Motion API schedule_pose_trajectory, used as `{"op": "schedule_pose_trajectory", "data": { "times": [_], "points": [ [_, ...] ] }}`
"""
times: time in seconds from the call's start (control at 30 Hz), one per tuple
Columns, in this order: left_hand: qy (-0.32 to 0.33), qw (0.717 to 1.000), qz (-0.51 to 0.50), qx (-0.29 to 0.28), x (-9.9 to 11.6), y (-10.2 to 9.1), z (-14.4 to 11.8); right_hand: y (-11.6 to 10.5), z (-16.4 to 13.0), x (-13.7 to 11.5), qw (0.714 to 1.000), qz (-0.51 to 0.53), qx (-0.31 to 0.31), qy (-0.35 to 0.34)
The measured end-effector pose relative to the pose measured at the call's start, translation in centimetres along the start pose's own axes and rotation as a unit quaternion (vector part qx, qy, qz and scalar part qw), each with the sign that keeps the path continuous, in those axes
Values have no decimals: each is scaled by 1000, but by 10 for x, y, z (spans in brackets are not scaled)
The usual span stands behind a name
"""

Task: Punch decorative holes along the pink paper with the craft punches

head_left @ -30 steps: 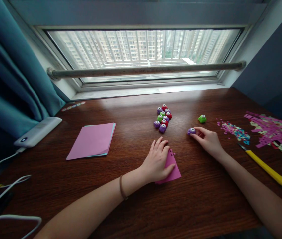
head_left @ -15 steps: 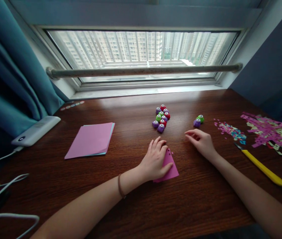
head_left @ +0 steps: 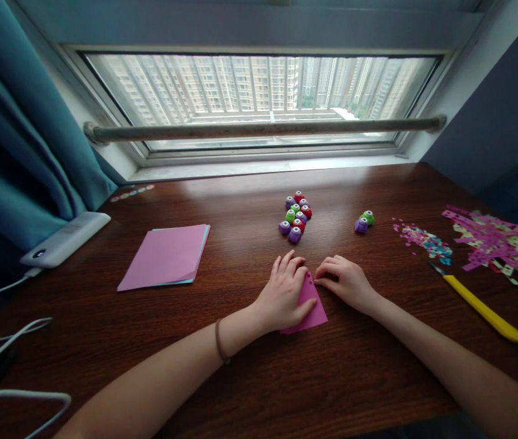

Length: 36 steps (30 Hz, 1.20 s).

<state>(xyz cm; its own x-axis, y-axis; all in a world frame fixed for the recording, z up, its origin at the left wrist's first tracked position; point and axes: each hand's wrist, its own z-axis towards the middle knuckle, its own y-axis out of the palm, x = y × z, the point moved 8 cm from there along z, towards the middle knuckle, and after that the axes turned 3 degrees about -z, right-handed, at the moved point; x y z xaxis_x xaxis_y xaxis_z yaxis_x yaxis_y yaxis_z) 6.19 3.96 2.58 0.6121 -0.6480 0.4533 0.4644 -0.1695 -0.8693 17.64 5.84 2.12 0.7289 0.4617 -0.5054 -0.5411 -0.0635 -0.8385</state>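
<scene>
Left hand [head_left: 285, 297] lies flat, fingers spread, pinning the pink paper piece [head_left: 310, 306] to the desk [head_left: 250, 372] at centre, while right hand [head_left: 347, 281], fingers loosely curled, touches its 1 o'clock edge, gripping nothing.

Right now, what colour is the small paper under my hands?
Pink; the small paper shows best in the head view, under the left hand, right hand at its edge.

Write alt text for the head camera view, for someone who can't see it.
Two bare hands meet on a folded pink paper on a wooden desk: the left hand presses it flat, the right hand touches its top corner. Behind lie small punches, a paper stack, scraps and a yellow knife.
</scene>
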Motion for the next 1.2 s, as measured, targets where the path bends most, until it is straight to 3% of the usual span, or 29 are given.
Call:
{"op": "schedule_pose_trajectory", "data": {
  "times": [0.37,0.57,0.7,0.93,1.1,1.2],
  "points": [
    [0,1000,1,-1,0,0,0,0,-1,3,1000,15,11,-8],
    [0,1000,2,-4,0,0,0,-11,-2,21,989,125,63,54],
    [-3,1000,1,-7,-1,-1,0,-25,-4,44,978,144,111,106],
    [-3,1000,-2,-12,-1,-1,0,-85,-12,98,952,25,252,174],
    [-5,1000,-1,-17,-2,0,-1,-120,-28,137,917,-155,311,194],
    [-5,1000,1,-21,-1,1,-1,-132,-39,161,897,-216,315,223]
  ]
}}
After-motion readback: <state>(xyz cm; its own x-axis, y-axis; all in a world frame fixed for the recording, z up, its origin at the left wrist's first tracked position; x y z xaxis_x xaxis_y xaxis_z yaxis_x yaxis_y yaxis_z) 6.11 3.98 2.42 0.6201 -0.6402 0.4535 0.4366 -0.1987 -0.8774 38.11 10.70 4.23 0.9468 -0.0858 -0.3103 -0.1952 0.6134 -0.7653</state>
